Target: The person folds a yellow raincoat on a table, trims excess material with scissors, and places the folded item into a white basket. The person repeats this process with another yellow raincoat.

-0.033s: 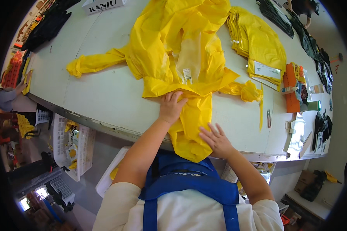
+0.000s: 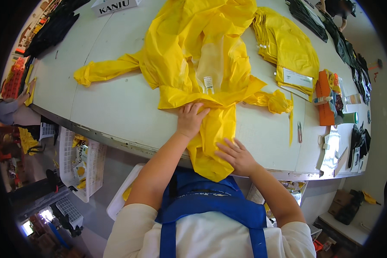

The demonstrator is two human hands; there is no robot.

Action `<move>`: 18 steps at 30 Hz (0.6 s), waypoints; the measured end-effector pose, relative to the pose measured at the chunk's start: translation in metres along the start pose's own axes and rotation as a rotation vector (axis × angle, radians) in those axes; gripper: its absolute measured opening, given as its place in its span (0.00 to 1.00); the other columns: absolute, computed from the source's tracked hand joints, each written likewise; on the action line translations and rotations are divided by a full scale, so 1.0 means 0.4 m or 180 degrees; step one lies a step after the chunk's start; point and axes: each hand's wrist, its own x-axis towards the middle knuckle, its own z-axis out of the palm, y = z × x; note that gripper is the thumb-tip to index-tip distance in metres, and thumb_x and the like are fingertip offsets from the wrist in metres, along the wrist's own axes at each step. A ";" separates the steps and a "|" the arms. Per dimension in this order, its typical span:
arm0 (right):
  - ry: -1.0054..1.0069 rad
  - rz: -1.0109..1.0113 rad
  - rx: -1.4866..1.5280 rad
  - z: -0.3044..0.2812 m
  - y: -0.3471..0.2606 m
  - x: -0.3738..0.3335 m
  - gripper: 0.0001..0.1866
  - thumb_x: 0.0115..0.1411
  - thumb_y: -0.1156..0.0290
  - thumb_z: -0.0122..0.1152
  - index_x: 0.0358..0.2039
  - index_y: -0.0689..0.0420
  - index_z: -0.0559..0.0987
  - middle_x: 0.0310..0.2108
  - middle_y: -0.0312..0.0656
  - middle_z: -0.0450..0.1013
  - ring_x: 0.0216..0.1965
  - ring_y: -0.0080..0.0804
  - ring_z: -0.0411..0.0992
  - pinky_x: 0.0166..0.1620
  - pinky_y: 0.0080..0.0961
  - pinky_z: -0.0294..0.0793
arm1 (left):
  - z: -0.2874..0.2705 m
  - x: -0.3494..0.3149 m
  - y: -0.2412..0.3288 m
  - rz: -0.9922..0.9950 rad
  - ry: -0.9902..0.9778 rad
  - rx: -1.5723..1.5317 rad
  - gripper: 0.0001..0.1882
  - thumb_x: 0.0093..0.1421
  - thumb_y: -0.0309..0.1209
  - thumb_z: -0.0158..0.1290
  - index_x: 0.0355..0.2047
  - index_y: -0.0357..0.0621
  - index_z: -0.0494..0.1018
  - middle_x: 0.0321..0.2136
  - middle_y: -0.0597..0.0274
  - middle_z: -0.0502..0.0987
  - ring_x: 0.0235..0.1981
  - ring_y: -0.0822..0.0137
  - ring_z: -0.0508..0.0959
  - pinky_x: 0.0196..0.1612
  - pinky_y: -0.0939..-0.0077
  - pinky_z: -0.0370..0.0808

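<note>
A yellow raincoat (image 2: 176,56) lies spread on the white table, its two sleeves stretched out left and right. A small white label (image 2: 208,82) shows inside its neck area. From there a hood-like yellow part (image 2: 217,124) runs toward me and droops over the table edge. My left hand (image 2: 192,120) rests on the cloth where this part meets the body, fingers laid out with the tips against the fold. At the lower right of the drooping part, my right hand (image 2: 240,158) is open, fingers spread and touching its edge.
Folded yellow garments (image 2: 288,47) are stacked at the right, near an orange box (image 2: 324,96) of small items. A cutter-like tool (image 2: 299,132) lies on the table. White baskets (image 2: 96,167) stand below the edge. Another person's hand (image 2: 30,88) is at far left.
My right hand has shifted a little to the left, farther onto the drooping yellow part. My left hand and the rest of the raincoat look almost the same.
</note>
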 end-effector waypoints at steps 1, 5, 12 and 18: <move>-0.0086 -0.0258 0.0394 0.004 0.010 0.030 0.27 0.48 0.69 0.59 0.53 0.48 0.72 0.53 0.42 0.69 0.56 0.39 0.66 0.59 0.36 0.62 | -0.019 0.009 -0.001 -0.0038 -0.0139 0.0035 0.13 0.55 0.28 0.50 0.40 0.59 0.77 0.41 0.61 0.70 0.47 0.58 0.68 0.52 0.64 0.64; -0.0039 0.2944 0.1957 0.045 0.053 0.103 0.19 0.54 0.58 0.58 0.41 0.57 0.78 0.36 0.54 0.75 0.38 0.51 0.73 0.42 0.40 0.72 | -0.071 0.013 -0.039 -0.0104 -0.0400 -0.0842 0.15 0.56 0.30 0.51 0.45 0.54 0.76 0.41 0.62 0.72 0.46 0.58 0.70 0.51 0.63 0.64; 0.0513 0.2856 0.1324 0.067 0.048 0.144 0.21 0.54 0.55 0.60 0.37 0.62 0.75 0.32 0.58 0.74 0.35 0.55 0.73 0.37 0.44 0.72 | -0.215 -0.132 0.164 0.0809 -0.0120 -0.0687 0.19 0.48 0.33 0.58 0.42 0.45 0.74 0.40 0.63 0.74 0.42 0.60 0.71 0.47 0.67 0.66; 0.0908 0.2316 0.0826 0.035 0.019 0.143 0.23 0.49 0.61 0.65 0.44 0.57 0.72 0.36 0.50 0.75 0.42 0.46 0.72 0.44 0.40 0.70 | -0.143 -0.158 0.165 0.0313 -0.0700 -0.0204 0.16 0.47 0.36 0.60 0.38 0.49 0.75 0.34 0.68 0.75 0.38 0.64 0.72 0.45 0.68 0.65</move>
